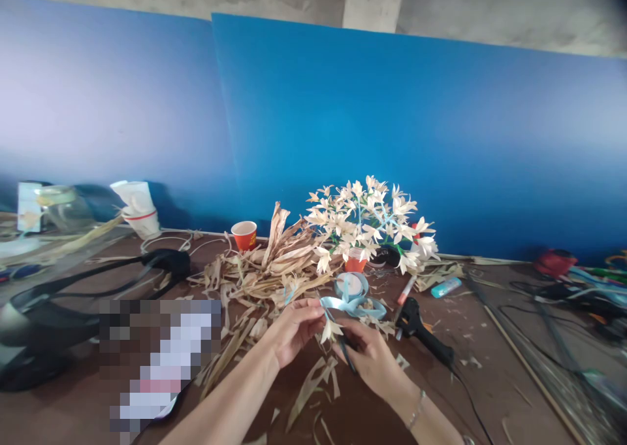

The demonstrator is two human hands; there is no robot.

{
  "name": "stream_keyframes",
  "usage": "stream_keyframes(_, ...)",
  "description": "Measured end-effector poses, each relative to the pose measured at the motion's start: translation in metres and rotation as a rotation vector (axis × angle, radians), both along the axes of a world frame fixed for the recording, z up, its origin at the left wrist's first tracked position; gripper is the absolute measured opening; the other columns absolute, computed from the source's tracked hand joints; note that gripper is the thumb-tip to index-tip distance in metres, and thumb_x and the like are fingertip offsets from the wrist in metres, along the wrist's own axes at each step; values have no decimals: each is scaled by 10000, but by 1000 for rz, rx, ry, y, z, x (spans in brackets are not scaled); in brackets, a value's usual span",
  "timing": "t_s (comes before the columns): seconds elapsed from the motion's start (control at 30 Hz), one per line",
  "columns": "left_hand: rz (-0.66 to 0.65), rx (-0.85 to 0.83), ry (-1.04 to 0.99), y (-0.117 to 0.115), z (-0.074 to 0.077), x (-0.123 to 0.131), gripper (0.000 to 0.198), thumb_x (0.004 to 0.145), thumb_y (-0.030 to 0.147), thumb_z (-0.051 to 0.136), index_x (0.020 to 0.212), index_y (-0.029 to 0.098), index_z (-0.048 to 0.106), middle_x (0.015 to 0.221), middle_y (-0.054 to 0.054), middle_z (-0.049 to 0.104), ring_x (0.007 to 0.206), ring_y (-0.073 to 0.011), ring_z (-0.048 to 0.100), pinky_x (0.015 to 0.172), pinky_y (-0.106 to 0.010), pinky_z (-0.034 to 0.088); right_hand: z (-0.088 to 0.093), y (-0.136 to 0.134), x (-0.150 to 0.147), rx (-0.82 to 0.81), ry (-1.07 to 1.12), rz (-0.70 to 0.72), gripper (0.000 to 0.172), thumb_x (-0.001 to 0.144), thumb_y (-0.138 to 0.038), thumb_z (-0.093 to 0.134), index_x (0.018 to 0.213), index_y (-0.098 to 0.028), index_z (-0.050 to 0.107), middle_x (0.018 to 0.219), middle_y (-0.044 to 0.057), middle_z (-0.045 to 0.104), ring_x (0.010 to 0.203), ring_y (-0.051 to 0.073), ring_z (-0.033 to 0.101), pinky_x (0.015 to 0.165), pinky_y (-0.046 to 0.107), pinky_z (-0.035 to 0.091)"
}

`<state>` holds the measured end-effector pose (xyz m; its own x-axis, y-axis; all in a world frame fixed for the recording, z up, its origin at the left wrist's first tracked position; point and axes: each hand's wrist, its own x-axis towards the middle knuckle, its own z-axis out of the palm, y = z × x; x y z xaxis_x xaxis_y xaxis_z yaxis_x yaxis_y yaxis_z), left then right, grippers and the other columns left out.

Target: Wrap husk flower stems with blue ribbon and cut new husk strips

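My left hand (297,327) is closed, its thumb and fingers pinching the light blue ribbon (375,311) near a cream husk flower (331,331). The flower hangs between my two hands with its petals pointing down. In my closed right hand (371,353) is a slim black tool (349,357), mostly covered by the fingers; its kind cannot be made out. Just beyond the hands the ribbon loops back beside its roll (349,285). Behind that, a bunch of similar cream flowers (360,219) stands in an orange-red cup (356,260).
Dry corn husks (281,255) are heaped at the back, near a red paper cup (243,236). A black glue gun (424,332) with its cord and a turquoise object (445,287) lie right. A blurred-out flat object (169,360) and black straps (166,262) are left.
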<state>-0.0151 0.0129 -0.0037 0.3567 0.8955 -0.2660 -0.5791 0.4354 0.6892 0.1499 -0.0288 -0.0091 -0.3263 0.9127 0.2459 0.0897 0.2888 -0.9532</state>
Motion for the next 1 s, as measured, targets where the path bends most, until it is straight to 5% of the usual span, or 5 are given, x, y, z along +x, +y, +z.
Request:
stream_keyframes(0.4, -56, 133, -64, -5, 5, 2, 115, 630, 113, 677, 642, 137, 566, 563, 20, 586, 516, -76, 542, 548, -184, 434, -3, -4, -5, -173, 176, 19, 308, 696, -319, 666, 965, -175, 629, 800, 31, 623, 727, 139, 539, 681, 246, 441)
stream_keyframes(0.53, -42, 178, -90, -8, 8, 4, 126, 639, 135, 667, 616, 131, 544, 812, -26, 630, 525, -51, 501, 542, -183, 404, 1, -7, -5, -254, 224, -3, 265, 672, -353, 682, 840, -151, 649, 576, -26, 503, 497, 58, 371, 456, 176, 325)
stream_keyframes(0.67, 11, 199, -84, -12, 8, 6, 181, 635, 142, 665, 576, 134, 494, 1010, -35, 612, 485, -27, 465, 472, -175, 361, 1, -9, -6, -315, 269, 21, 303, 660, -369, 690, 859, -146, 643, 533, -49, 428, 461, 41, 294, 425, 175, 250)
stream_keyframes(1.0, 27, 249, -142, -13, 2, 10, 158, 668, 170, 658, 661, 169, 500, 704, 31, 584, 493, -55, 475, 523, -193, 389, 1, -11, -8, -389, 324, 18, 350, 604, -396, 723, 855, -165, 647, 554, -40, 476, 449, 41, 358, 437, 176, 299)
